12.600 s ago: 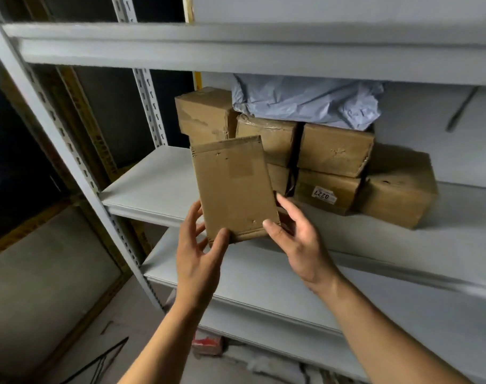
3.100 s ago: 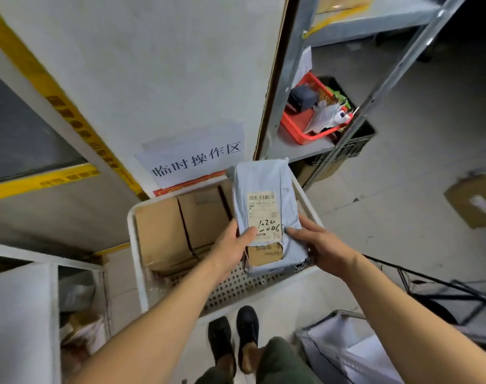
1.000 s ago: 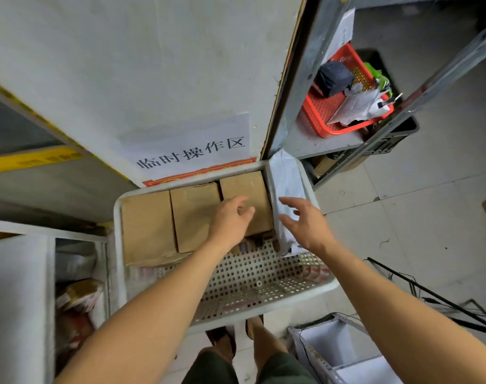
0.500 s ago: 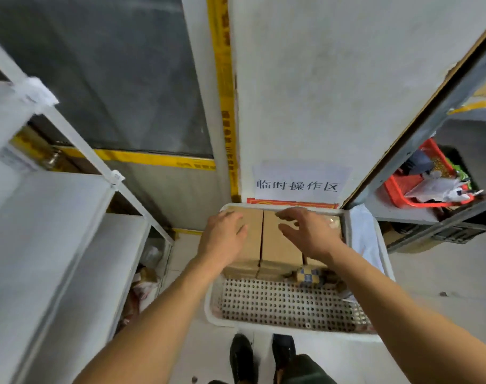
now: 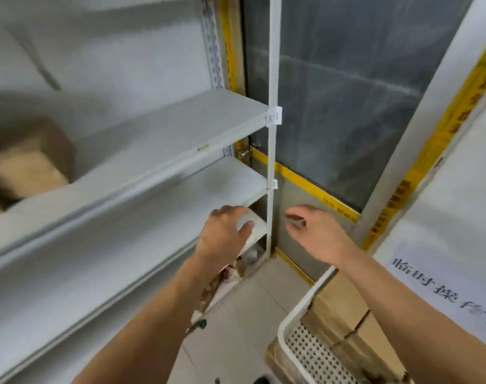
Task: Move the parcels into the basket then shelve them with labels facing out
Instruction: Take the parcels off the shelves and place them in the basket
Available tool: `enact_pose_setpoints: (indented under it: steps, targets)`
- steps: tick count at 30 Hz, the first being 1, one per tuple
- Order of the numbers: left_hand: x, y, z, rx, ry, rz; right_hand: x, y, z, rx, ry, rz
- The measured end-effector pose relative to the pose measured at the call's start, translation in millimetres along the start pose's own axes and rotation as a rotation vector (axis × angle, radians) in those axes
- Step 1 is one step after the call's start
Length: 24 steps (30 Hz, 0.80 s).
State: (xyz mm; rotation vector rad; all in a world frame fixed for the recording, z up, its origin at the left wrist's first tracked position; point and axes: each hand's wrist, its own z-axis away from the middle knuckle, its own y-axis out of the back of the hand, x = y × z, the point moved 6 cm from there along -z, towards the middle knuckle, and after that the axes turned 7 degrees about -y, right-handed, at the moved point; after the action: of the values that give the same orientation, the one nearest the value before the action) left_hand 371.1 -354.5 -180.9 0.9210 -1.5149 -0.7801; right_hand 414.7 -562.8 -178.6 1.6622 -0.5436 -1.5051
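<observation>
The white perforated basket sits at the lower right, with brown cardboard parcels standing in it; my right forearm hides part of them. My left hand hangs in the air in front of the lower white shelf, fingers loosely curled, holding nothing. My right hand hovers above and to the left of the basket, fingers relaxed and empty. A brown parcel lies blurred on the upper shelf at the far left.
A white upright post with small paper tags marks the shelf unit's right end. Behind it is a grey panel edged with yellow tape. A paper sign hangs on the white wall at right. Clutter lies under the lowest shelf.
My view has swung left from the basket to the shelves. Both hands have lifted off the parcels in the basket and now hover empty in front of the shelf unit.
</observation>
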Motion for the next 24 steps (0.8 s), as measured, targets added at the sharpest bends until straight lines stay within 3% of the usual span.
enact_pose_setpoints:
  steps: [14,24]
  targets:
    - [-144.3,199.4,150.8,0.450,0.362,-0.094,-275.2,-98.8,-9.5,-0.254,0.547,-0.116]
    - [-258.6,291.3,155.1,0.537,0.434,-0.125,-413.0,-179.7,-44.4,-0.243,0.565,-0.156]
